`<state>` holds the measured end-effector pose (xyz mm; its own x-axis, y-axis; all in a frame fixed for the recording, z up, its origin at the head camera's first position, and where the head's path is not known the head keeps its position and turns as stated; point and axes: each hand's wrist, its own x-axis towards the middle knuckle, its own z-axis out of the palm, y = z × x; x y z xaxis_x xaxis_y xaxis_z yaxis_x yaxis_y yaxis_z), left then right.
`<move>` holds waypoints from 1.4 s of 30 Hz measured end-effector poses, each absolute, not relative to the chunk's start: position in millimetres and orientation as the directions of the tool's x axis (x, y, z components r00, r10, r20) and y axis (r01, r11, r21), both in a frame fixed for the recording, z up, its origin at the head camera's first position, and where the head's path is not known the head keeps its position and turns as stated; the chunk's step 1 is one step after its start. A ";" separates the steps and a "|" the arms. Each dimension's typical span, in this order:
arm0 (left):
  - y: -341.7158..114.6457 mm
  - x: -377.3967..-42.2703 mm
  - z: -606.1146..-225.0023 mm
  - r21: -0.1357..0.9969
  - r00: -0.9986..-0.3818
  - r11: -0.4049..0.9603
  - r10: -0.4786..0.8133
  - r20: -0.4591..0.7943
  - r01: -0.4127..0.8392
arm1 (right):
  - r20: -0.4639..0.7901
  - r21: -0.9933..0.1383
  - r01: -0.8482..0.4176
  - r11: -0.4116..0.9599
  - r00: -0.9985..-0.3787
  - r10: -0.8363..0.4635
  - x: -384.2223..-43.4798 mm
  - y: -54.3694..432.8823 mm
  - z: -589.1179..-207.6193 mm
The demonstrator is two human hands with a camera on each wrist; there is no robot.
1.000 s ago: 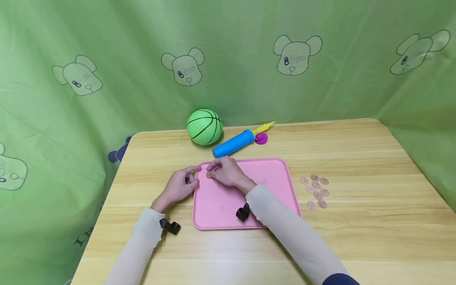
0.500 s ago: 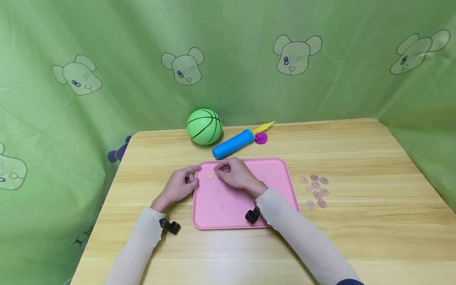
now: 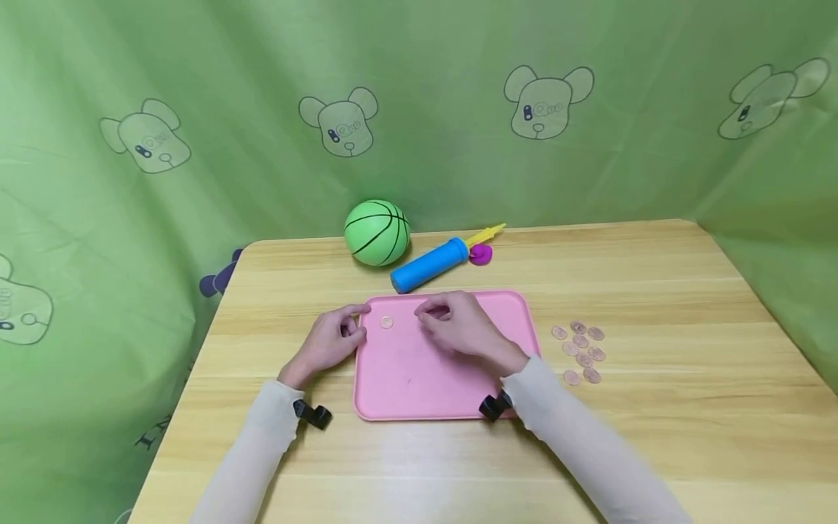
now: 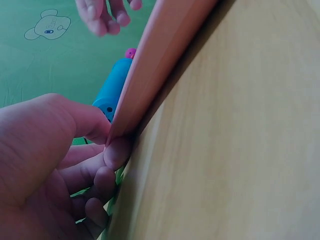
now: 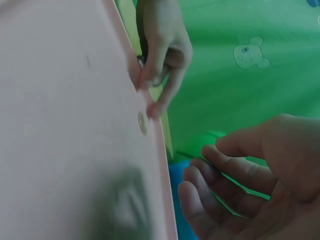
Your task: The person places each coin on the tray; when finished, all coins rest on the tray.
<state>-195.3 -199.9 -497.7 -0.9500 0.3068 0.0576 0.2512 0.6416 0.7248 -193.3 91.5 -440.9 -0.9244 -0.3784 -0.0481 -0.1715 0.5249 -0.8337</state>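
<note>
drawing empty, relaxed right hand away, leaving round coppery metal coin loose toward far left corner of pink rectangular tray; touching tray with left hand, cannot tell if pinching.

Bright, even light fills the head view, with pale glare on the light-brown wooden tabletop at bottom centre. Both wrist views are dimmer and softer. In the right one, a blurred dark shadow falls across the smooth pink rectangular tray at lower centre; in the left, deep shadow lines its edge toward top centre-right.
</note>
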 end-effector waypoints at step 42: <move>-199.5 -194.0 -496.8 0.745 -0.958 0.631 0.285 0.033 0.214 | 0.142 -0.665 -0.229 0.710 -0.973 -0.181 -150.4 305.7 -451.9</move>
